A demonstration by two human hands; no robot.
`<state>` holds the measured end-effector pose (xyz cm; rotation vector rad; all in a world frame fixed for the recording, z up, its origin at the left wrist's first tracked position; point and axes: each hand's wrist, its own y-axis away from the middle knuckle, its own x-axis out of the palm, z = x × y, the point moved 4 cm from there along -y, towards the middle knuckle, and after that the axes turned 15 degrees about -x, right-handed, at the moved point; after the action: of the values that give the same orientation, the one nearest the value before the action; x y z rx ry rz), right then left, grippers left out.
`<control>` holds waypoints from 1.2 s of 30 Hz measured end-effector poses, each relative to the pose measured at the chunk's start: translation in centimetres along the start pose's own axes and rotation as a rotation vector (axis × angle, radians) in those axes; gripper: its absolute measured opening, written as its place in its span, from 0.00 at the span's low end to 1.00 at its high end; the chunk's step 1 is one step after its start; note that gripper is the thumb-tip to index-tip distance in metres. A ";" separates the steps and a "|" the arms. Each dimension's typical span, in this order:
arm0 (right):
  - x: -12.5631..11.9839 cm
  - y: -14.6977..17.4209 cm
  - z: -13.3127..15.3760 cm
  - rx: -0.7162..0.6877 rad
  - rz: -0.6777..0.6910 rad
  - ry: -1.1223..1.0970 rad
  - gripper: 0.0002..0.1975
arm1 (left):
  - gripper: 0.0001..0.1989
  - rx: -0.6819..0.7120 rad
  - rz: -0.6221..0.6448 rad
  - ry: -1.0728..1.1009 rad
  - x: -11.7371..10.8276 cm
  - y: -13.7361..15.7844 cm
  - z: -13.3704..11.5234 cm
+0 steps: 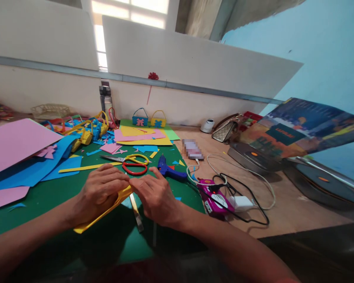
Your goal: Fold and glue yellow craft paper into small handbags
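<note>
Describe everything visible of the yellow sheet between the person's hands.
The yellow sheet is plain, thin and looks like paper or craft foam. It appears bent or folded, one long edge slanting from lower left to upper right. The left hand holds it and covers much of it; the right hand touches its upper end. It is over the green mat; its full shape is hidden.

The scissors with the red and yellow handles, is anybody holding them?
No, the scissors lie on the green mat, while the left hand and the right hand hold a yellow sheet.
</note>
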<state>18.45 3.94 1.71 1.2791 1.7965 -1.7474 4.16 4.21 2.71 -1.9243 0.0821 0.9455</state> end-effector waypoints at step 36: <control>0.1 0.0 -0.4 0.035 0.039 0.026 0.13 | 0.11 0.050 -0.054 -0.059 0.4 -0.1 0.6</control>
<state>18.56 4.29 1.74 1.3478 1.7500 -1.7564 4.15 4.82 2.43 -1.8425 0.0184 0.9549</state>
